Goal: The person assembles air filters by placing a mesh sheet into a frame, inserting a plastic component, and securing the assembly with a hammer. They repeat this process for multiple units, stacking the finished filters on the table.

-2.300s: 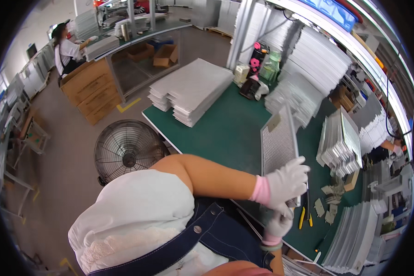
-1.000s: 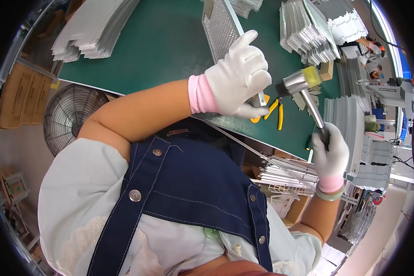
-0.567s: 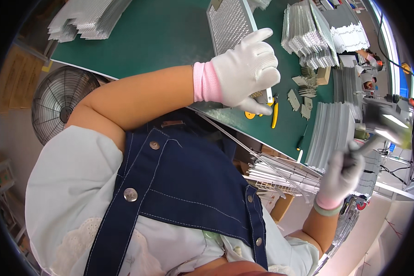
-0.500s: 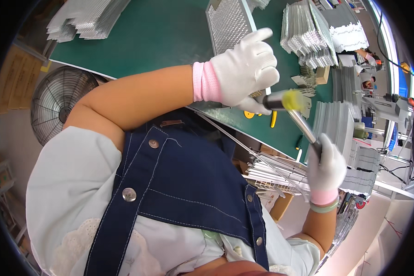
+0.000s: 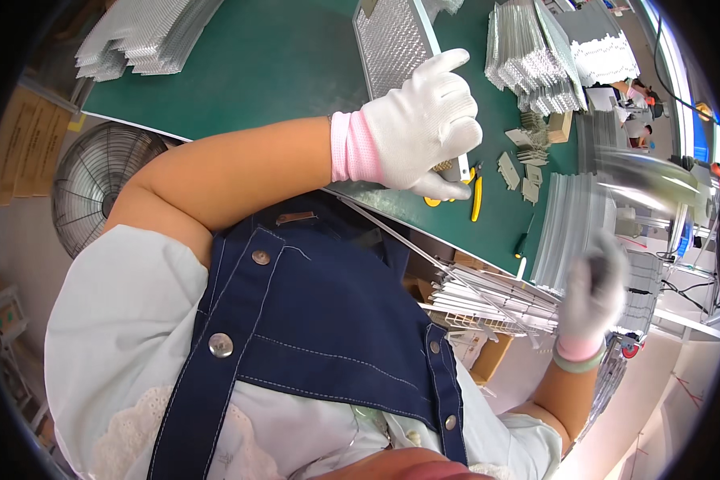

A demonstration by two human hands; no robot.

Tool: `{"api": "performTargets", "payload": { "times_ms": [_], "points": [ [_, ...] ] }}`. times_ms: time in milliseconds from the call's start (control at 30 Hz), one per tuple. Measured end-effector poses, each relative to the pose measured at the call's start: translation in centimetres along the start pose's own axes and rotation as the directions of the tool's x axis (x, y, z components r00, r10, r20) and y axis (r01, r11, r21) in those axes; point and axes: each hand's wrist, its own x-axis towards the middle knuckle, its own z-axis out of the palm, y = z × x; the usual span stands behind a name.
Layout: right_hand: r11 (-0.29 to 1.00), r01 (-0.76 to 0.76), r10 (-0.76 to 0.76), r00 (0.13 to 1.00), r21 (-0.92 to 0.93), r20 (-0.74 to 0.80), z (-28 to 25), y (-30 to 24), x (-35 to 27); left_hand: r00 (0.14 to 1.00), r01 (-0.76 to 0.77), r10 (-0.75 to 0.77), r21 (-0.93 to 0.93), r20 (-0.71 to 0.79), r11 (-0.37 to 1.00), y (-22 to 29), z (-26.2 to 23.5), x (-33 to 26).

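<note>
My left hand (image 5: 424, 120), in a white glove with a pink cuff, is closed round the edge of a framed metal mesh panel (image 5: 394, 48), which stands tilted on the green table (image 5: 272, 64). The panel's lower end shows just below my fingers. Off to the right, my gloved right hand (image 5: 592, 296) is closed on the handle of a mallet (image 5: 656, 182). Motion smears the mallet's head and handle; it is apart from the panel. Yellow-handled pliers (image 5: 477, 198) lie beside my left fingertips.
Mesh sheets (image 5: 148, 36) are stacked at the far left, with another stack (image 5: 530, 60) at the back right. Small metal plates (image 5: 530, 172), a wooden block (image 5: 560, 126) and a screwdriver (image 5: 524, 240) lie on the right. A fan (image 5: 108, 192) stands left. Another person (image 5: 638, 132) is far right.
My right hand has swung the mallet away from the panel's lower end, to the right. My left hand keeps its hold on the panel, almost unmoved.
</note>
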Motion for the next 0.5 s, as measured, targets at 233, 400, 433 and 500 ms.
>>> {"api": "performTargets", "payload": {
  "times_ms": [233,400,433,500],
  "points": [
    [0.873,-0.472,0.424,0.859,0.122,0.286,5.3,3.3,0.6,0.999,0.033,-0.033,-0.005,0.011,0.999,0.3,-0.3,-0.2],
    [0.823,-0.417,0.432,0.9,0.386,0.05,16.3,10.0,2.3,0.999,0.01,-0.011,-0.023,-0.054,1.0,0.1,0.4,-0.2],
    [0.931,-0.314,0.342,0.929,0.186,-0.143,15.9,12.9,3.2,0.998,-0.002,0.0,-0.023,-0.061,1.0,-0.1,0.3,-0.1],
    [0.721,-0.507,0.682,0.643,0.473,-0.349,11.7,16.4,6.4,0.996,0.02,-0.019,0.008,-0.089,1.0,-0.4,0.7,0.2]
  ]
}}
